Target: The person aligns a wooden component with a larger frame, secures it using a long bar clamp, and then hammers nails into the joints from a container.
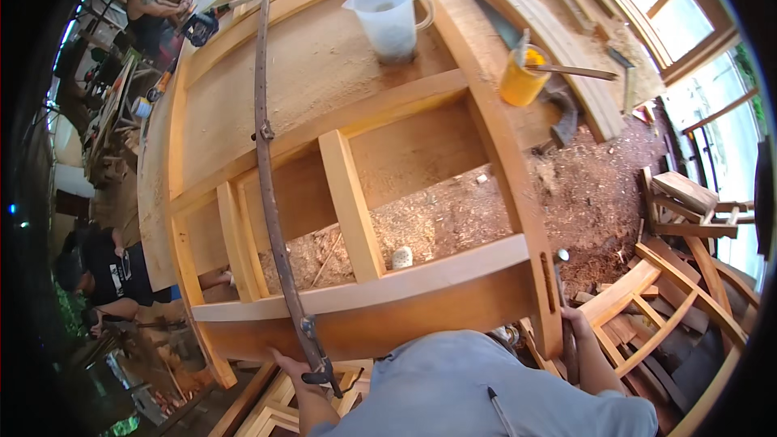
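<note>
Spanning the wooden frame point(352, 202), a metal bar clamp point(280, 218) ends beside the left hand point(295, 366), whose grip I cannot tell. The right hand point(578, 326) curls around a slim tool point(571, 358); the frame lies just ahead of both hands.

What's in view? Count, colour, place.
wooden frame: 1, light brown, centre
bar clamp: 1, dark brown, across wooden frame
pitcher: 1, translucent, frame's far half
jar: 1, yellow, right of frame
stick: 1, brown, across jar
slatted frame: 1, light brown, lower right
wood pieces: uncounted, brown, right edge
shavings: uncounted, tan, floor
people: 2, dark clothes, left
clutter: uncountable, mixed, left background
bar: 1, dark, frame's near right corner
shirt: 1, grey, bottom centre
left hand: 1, bare, clamp's near end
right hand: 1, bare, at bar
</note>
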### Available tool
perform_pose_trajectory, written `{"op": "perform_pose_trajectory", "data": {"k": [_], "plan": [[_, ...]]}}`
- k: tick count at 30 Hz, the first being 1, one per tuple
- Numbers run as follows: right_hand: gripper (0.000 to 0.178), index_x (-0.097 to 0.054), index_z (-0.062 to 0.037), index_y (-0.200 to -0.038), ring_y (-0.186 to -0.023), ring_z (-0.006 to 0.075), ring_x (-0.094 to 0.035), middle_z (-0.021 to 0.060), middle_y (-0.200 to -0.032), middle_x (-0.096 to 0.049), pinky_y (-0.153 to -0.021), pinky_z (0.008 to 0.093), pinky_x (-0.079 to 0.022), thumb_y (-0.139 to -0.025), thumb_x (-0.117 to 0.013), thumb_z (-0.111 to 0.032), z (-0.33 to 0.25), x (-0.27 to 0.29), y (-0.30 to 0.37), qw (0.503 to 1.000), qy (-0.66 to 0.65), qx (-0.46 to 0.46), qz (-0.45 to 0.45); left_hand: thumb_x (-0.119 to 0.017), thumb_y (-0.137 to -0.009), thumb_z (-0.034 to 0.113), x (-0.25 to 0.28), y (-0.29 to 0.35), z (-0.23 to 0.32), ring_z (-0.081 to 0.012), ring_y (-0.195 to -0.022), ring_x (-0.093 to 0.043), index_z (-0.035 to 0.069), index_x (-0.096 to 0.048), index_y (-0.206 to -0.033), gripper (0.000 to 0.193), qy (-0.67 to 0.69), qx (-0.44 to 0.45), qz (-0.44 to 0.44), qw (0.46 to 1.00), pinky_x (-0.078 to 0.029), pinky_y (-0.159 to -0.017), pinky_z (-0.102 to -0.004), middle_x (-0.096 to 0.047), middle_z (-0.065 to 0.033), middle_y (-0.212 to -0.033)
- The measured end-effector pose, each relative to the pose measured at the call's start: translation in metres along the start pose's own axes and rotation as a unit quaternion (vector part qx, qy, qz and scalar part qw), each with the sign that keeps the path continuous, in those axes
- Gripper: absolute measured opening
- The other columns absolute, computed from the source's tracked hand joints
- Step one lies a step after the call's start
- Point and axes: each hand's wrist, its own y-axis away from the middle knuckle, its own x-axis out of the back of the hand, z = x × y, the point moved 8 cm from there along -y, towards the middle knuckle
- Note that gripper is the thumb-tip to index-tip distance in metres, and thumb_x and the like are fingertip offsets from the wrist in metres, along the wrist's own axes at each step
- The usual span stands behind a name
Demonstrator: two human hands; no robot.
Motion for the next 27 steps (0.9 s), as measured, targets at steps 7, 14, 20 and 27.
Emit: {"op": "perform_pose_trajectory", "data": {"k": [7, 14, 20, 27], "plan": [[0.06, -0.056, 0.0016, -0.135, -0.105, 0.0268, -0.069, 0.0154, -0.12, -0.071, -0.097, 0.0391, -0.053, -0.086, -0.069, -0.03, -0.04, -0.025, -0.016, 0.998, 0.037, 0.038, -0.034, -0.032, -0.102, 0.067, 0.054, -0.069, -0.005, -0.0347, -0.132, -0.053, 0.012, -0.046, -0.149, 0.074, 0.055, 0.092, -0.015, 0.994, -0.039, -0.114, -0.0478, -0.053, -0.0118, -0.149], [0.048, -0.064, -0.0019, -0.128, -0.104, 0.0271, -0.069, 0.0132, -0.119, -0.071, -0.098, 0.0407, -0.053, -0.091, -0.063, -0.033, -0.089, -0.059, -0.038, 0.997, 0.052, 0.033, -0.049, -0.033, -0.102, 0.066, -0.028, -0.078, -0.003, -0.0342, -0.134, -0.051, 0.009, -0.04, -0.152, 0.077, 0.021, -0.028, -0.05, 0.998, -0.039, -0.114, -0.0483, -0.05, -0.0114, -0.151], [0.051, -0.063, -0.0027, -0.128, -0.102, 0.0305, -0.07, 0.0166, -0.118, -0.071, -0.093, 0.0439, -0.056, -0.088, -0.067, -0.034, -0.095, -0.064, -0.036, 0.998, 0.043, 0.043, -0.027, -0.038, -0.104, 0.061, -0.046, -0.042, -0.001, -0.0309, -0.134, -0.052, 0.009, -0.044, -0.151, 0.07, 0.056, -0.011, -0.055, 0.997, -0.041, -0.113, -0.0465, -0.053, -0.0104, -0.149], [0.047, -0.061, -0.0022, -0.131, -0.103, 0.029, -0.069, 0.0135, -0.121, -0.07, -0.094, 0.0425, -0.055, -0.097, -0.061, -0.035, -0.121, -0.061, -0.046, 0.984, 0.119, 0.131, -0.016, -0.06, -0.097, 0.055, -0.008, -0.086, -0.021, -0.0322, -0.123, -0.06, 0.004, -0.048, -0.146, 0.072, 0.147, -0.051, 0.115, 0.981, -0.051, -0.103, -0.0457, -0.058, -0.0132, -0.141]]}}
